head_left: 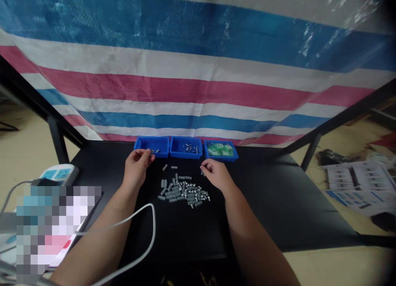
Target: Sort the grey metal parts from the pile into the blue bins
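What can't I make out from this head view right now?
- Left hand: the small grey piece at its fingertips is too small to identify.
- Right hand: curled fingers hide any held part.
- Green-filled bin: contents too small.
- Lower-left area: pixelated.

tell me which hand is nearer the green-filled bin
Right. The right hand is just in front of the green-filled bin, slightly left; the left hand is by the leftmost bin.
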### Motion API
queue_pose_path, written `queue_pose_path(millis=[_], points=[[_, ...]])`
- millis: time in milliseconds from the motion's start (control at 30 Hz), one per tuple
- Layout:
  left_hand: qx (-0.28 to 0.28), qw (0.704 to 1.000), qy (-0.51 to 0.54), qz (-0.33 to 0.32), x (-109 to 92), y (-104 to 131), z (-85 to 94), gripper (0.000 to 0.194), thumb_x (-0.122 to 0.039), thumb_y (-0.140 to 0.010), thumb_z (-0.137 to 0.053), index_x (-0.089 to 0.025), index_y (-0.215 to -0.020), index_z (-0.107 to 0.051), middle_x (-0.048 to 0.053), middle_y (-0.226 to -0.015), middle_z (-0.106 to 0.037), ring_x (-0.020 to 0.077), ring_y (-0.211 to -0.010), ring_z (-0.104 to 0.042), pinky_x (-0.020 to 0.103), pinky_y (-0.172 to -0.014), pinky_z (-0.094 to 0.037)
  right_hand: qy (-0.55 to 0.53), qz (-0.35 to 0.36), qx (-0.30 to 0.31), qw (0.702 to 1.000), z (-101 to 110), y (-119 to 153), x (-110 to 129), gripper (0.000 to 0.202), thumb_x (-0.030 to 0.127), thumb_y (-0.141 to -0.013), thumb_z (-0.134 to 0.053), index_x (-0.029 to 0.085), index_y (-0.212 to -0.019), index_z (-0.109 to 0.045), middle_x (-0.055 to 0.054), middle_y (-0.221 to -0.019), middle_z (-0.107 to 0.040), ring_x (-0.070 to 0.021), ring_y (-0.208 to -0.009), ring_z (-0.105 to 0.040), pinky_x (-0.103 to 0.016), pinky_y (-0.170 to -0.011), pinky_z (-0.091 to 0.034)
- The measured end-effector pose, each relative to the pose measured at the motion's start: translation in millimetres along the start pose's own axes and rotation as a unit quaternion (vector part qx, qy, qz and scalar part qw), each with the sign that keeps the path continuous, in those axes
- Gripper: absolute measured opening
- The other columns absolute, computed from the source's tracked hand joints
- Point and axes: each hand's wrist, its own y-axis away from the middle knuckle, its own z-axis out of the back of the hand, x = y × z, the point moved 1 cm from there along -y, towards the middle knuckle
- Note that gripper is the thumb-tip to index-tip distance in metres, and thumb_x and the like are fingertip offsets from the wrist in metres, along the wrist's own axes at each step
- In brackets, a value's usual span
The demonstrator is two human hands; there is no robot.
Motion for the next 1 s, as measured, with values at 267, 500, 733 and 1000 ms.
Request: queue_pose_path(millis=[267,500,733,1000], points=[[0.007,0.999,0.041,-0.016,-2.6,-2.5,-1.0,0.036,-0.029,-0.060,-0.093,-0.016,-0.077,-0.064,0.000,-0.079,-0.069,0.0159,-0.085,-0.073,0.031,-0.087,-0.059,0.018,-0.016,0.032,0.999,-2.0,-1.1,-5.5,0.013,0.033,-0.087,-0.065,0.022,-0.091,-0.070,0.003,-0.065,-0.062,-0.0129,-0.057,-0.054,-0.025,-0.058,-0.038],[0.052,0.998,0.020,-0.027,-9.6,5.1,-4.7,0.035,-0.030,-0.067,-0.089,-0.018,-0.085,-0.062,-0.001,-0.078,-0.068,0.0143,-0.074,-0.072,0.025,-0.070,-0.059,-0.015,0.040,0.066,0.997,2.1,3.2,2.5,0.009,0.028,-0.088,-0.064,0.021,-0.087,-0.069,0.004,-0.063,-0.058,-0.0105,-0.055,-0.049,-0.024,-0.056,-0.035],[0.164,0.978,-0.126,-0.041,-10.4,21.5,-12.4,0.030,-0.037,-0.078,-0.081,-0.018,-0.088,-0.059,-0.003,-0.066,-0.063,0.0117,-0.054,-0.063,0.021,-0.051,-0.050,-0.066,0.122,0.198,0.970,0.7,12.1,26.6,0.003,0.021,-0.083,-0.069,0.021,-0.082,-0.071,0.003,-0.069,-0.062,-0.0096,-0.060,-0.054,-0.023,-0.058,-0.039],[0.266,0.940,-0.211,-0.026,-0.9,29.1,-14.6,0.026,-0.039,-0.083,-0.075,-0.019,-0.088,-0.060,-0.003,-0.068,-0.060,0.0118,-0.054,-0.062,0.023,-0.050,-0.049,-0.019,0.128,0.196,0.972,-6.6,11.9,28.2,0.010,0.014,-0.079,-0.069,0.022,-0.076,-0.075,0.001,-0.068,-0.070,-0.0131,-0.063,-0.061,-0.026,-0.063,-0.042]])
